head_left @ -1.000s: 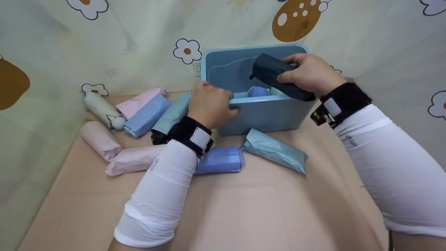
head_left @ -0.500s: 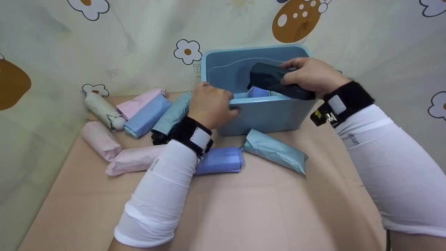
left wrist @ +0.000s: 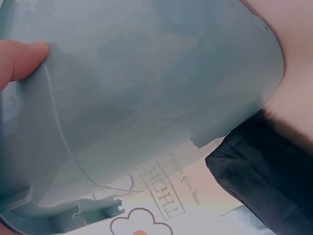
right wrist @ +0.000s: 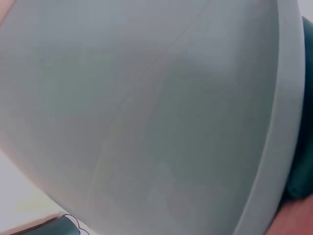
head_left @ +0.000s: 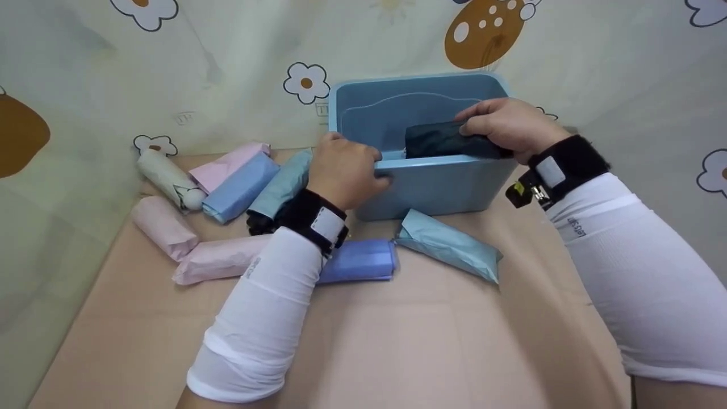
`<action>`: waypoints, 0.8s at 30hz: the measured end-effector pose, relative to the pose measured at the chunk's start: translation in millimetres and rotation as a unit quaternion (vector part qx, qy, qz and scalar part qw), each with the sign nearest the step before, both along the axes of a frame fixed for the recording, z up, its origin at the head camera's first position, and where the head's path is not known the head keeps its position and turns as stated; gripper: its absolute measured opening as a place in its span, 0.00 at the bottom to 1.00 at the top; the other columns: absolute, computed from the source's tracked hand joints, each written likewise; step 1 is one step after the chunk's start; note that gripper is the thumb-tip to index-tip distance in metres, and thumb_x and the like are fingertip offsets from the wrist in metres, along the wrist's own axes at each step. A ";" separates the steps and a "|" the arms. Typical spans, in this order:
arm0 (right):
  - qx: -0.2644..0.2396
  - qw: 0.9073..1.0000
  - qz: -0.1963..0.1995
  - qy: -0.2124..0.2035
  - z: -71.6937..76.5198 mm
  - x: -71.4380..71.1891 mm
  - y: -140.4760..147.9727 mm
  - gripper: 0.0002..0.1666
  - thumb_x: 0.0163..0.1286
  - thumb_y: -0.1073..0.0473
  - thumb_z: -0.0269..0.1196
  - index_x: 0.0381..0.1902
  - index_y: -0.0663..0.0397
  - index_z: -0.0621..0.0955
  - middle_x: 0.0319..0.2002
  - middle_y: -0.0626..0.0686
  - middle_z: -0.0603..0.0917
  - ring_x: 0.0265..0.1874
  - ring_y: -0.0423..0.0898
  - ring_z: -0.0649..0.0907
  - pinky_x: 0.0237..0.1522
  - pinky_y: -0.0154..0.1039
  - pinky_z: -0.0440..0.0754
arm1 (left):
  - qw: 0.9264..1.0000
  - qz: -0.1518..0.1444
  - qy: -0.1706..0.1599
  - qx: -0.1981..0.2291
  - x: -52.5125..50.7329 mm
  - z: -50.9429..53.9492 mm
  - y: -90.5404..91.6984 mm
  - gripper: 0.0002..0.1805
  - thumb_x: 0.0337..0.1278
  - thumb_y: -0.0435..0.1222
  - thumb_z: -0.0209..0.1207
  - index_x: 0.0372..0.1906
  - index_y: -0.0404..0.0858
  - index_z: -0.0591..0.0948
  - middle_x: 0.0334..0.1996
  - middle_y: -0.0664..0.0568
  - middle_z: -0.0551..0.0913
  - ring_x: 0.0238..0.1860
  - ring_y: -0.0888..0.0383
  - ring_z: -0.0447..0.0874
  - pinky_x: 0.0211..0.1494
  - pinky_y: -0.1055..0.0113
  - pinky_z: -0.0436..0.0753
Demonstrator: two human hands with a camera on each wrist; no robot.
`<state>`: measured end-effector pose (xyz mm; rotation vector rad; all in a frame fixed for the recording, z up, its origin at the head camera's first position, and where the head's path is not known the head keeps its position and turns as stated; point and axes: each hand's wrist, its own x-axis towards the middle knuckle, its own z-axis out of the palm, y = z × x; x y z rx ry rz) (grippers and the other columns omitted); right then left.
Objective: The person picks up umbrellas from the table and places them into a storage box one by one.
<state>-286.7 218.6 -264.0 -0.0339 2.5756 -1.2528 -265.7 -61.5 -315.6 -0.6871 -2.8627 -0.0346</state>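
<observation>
A light blue plastic bin stands against the patterned backdrop. My left hand grips its front rim near the left corner, thumb on the outer wall; the thumb also shows in the left wrist view. My right hand holds a dark green folded umbrella by its right end, lying level inside the mouth just behind the front rim. In the right wrist view, a strip of this umbrella shows beyond the bin's rim. The front wall and the umbrella hide the bin's contents.
Several wrapped umbrella-like rolls lie left of the bin, among them a white one, a light blue one and a pink one. In front lie a blue roll and a teal roll on the peach tabletop.
My right hand has lowered the dark umbrella from a slant above the rim to level within the bin's mouth, covering the blue thing seen inside earlier. My left hand stays put.
</observation>
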 end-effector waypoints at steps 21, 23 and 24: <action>0.061 0.998 0.023 0.018 -1.5 1.7 -4.5 0.30 0.77 0.44 0.58 0.70 0.50 0.80 0.74 0.59 0.74 0.71 0.56 0.72 0.74 0.60 0.68 | 1.000 0.001 -0.005 0.007 0.8 0.4 -0.7 0.22 0.65 0.58 0.63 0.40 0.43 0.89 0.33 0.51 0.91 0.41 0.49 0.89 0.66 0.49 0.72; 0.071 0.997 0.026 0.021 -2.0 1.5 -5.0 0.30 0.77 0.44 0.58 0.70 0.49 0.80 0.73 0.58 0.75 0.71 0.55 0.72 0.74 0.59 0.69 | 1.000 0.002 -0.006 0.006 0.7 0.4 -0.4 0.23 0.65 0.58 0.64 0.42 0.43 0.90 0.34 0.51 0.92 0.42 0.49 0.89 0.66 0.49 0.71; 0.076 0.996 0.028 0.023 -2.1 1.5 -5.5 0.30 0.76 0.44 0.58 0.70 0.49 0.80 0.73 0.58 0.76 0.71 0.54 0.72 0.74 0.59 0.69 | 1.000 0.003 -0.006 0.004 0.8 0.3 -0.3 0.23 0.65 0.59 0.64 0.42 0.43 0.90 0.34 0.51 0.92 0.42 0.49 0.89 0.67 0.49 0.71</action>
